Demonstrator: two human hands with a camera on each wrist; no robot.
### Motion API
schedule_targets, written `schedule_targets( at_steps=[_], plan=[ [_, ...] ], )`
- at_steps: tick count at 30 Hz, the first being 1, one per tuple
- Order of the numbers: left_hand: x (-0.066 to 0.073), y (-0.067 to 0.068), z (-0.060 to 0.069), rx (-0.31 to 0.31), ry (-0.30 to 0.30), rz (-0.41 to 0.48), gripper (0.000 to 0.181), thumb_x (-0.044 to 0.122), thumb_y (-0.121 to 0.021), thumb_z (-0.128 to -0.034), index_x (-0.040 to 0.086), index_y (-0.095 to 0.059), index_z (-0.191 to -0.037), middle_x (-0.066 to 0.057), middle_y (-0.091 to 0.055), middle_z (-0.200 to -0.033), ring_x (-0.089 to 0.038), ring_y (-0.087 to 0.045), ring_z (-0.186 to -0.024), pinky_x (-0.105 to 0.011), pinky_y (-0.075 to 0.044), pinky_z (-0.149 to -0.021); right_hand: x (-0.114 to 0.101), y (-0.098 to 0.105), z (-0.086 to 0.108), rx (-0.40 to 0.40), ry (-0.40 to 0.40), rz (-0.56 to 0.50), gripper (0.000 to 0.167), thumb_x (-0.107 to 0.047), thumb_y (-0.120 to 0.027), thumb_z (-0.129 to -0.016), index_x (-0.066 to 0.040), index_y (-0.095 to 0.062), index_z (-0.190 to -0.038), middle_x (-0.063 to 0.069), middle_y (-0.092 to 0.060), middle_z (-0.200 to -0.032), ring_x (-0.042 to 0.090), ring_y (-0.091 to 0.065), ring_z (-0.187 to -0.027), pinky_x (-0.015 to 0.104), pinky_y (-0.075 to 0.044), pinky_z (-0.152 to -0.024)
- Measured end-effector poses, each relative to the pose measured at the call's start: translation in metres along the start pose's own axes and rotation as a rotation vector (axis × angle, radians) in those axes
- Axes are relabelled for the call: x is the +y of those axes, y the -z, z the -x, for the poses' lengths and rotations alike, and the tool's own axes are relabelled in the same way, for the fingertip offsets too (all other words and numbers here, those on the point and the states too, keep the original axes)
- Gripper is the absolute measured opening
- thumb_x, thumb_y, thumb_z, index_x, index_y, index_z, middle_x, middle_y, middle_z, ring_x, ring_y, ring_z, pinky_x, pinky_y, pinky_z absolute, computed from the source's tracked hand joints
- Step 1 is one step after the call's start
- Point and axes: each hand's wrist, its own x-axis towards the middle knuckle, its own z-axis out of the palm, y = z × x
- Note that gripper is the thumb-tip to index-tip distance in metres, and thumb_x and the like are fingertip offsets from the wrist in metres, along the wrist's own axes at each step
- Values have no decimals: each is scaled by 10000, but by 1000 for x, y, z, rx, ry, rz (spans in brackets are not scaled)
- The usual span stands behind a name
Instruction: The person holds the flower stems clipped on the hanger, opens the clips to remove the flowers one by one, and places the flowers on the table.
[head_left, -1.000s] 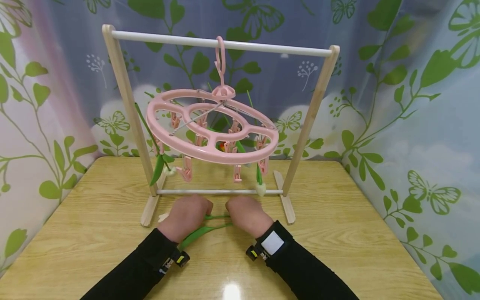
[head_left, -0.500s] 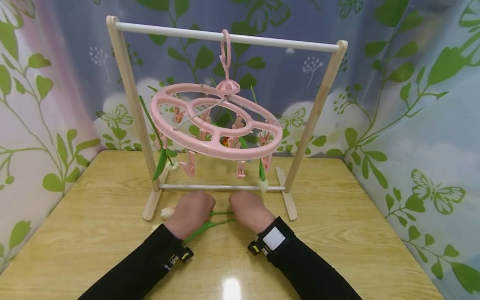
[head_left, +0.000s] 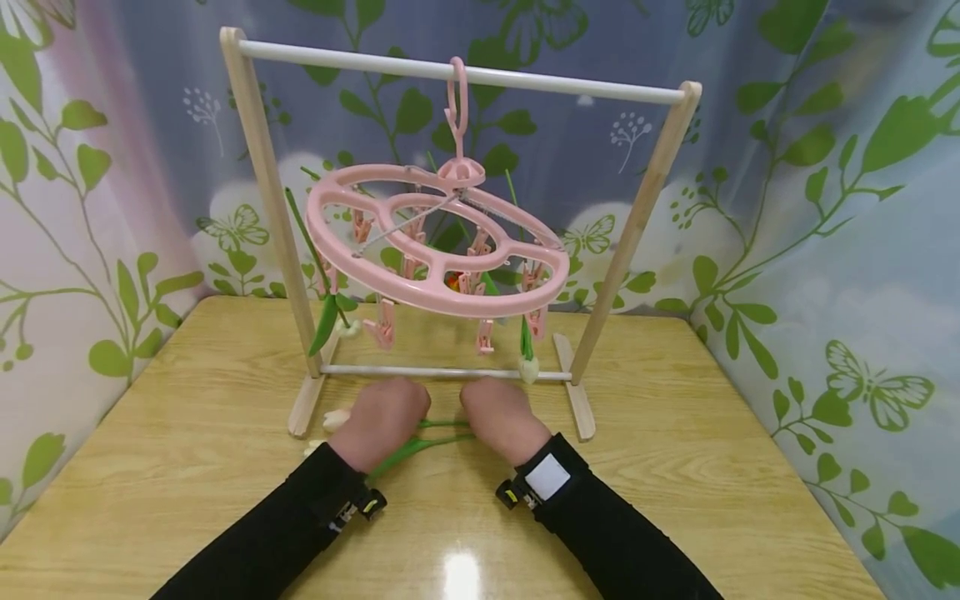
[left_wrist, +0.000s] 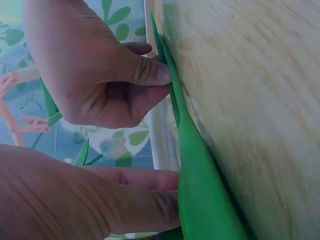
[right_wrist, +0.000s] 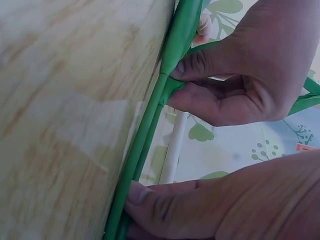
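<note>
Two artificial tulips lie across the table in front of me, their green stems [head_left: 442,423] running between my hands. White tulip heads [head_left: 335,419] show just left of my left hand [head_left: 385,423]. That hand pinches a tulip by the base of its green leaf [right_wrist: 175,47], thumb against forefinger. My right hand [head_left: 501,419] pinches the stems farther along, its thumb [right_wrist: 137,192] lying against them. How many stems each hand grips is partly hidden by the fingers. More tulips [head_left: 528,369] hang head-down from a pink round clip hanger [head_left: 442,298] above the hands.
A wooden stand [head_left: 633,237] with a white top rod [head_left: 352,60] carries the hanger. Its low white crossbar [head_left: 442,372] runs just beyond my hands. Pink clips [head_left: 385,325] dangle from the ring. Patterned curtains [head_left: 847,250] enclose the wooden table [head_left: 675,500].
The head view has shifted slightly, so the stand sits higher and more to the right. More of the tulip heads shows beside the left hand. Both hands keep their hold.
</note>
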Motion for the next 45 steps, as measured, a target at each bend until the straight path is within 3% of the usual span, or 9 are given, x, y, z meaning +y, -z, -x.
schedule_targets(
  at_steps=[10,15,19,24,26,31,36,41,45],
  plan=[
    [-6,3,-6,-295,69,289,400,-24,-598,-820,219,-382,-587,89,-339,-564,-68,-411,-515,-279,-307,-402,0,1,4,14,-1,5,305,-75,-623,-929,-156,-580,-638,-19,-554,-641,112,-479,-525,291,-395,-414],
    [-5,9,-4,-275,61,358,399,-37,-558,-841,222,-377,-598,110,-281,-576,-39,-357,-537,-243,-267,-432,-4,5,8,-4,5,-1,295,-77,-634,-926,-157,-591,-645,-26,-550,-630,107,-476,-504,286,-388,-403],
    [-4,21,-6,-240,16,322,384,-48,-571,-861,207,-418,-618,109,-288,-571,-26,-324,-532,-212,-239,-450,-9,14,10,-20,17,-6,301,-95,-653,-916,-179,-576,-636,-54,-521,-599,82,-457,-494,262,-373,-403],
    [2,56,-18,-290,36,294,176,135,-748,-875,232,-640,-777,82,-566,-670,-46,-506,-574,-215,-380,-484,-18,41,21,29,54,-17,252,-230,-764,-880,-196,-607,-686,-72,-524,-609,57,-463,-502,231,-384,-421],
    [5,75,-23,-298,50,248,144,239,-776,-873,252,-650,-803,78,-574,-683,-64,-514,-578,-237,-397,-491,-23,55,27,82,75,-17,244,-297,-781,-871,-199,-627,-709,-72,-526,-616,58,-474,-506,231,-398,-431],
    [10,121,-30,-247,58,152,181,339,-760,-884,256,-650,-767,85,-489,-623,-62,-438,-535,-244,-350,-472,-32,90,41,161,91,-38,199,-368,-738,-903,-233,-681,-768,-84,-536,-640,70,-516,-548,240,-406,-468],
    [11,150,-30,-174,88,205,202,303,-718,-919,251,-634,-744,104,-461,-625,-62,-378,-516,-234,-318,-466,-38,119,58,192,100,-64,163,-394,-738,-894,-260,-710,-806,-94,-560,-684,83,-556,-616,235,-420,-519],
    [11,170,-24,74,53,285,85,244,-745,-898,224,-693,-834,108,-503,-678,-48,-373,-524,-202,-291,-451,-38,144,77,291,97,-80,100,-349,-774,-873,-252,-755,-887,-102,-600,-766,61,-550,-654,222,-449,-571],
    [8,185,-23,304,24,351,21,147,-729,-894,157,-720,-910,57,-630,-783,-109,-521,-626,-240,-439,-533,-33,158,91,459,135,-138,105,-273,-804,-854,-225,-767,-939,-109,-672,-865,30,-609,-699,204,-482,-604]
  ],
)
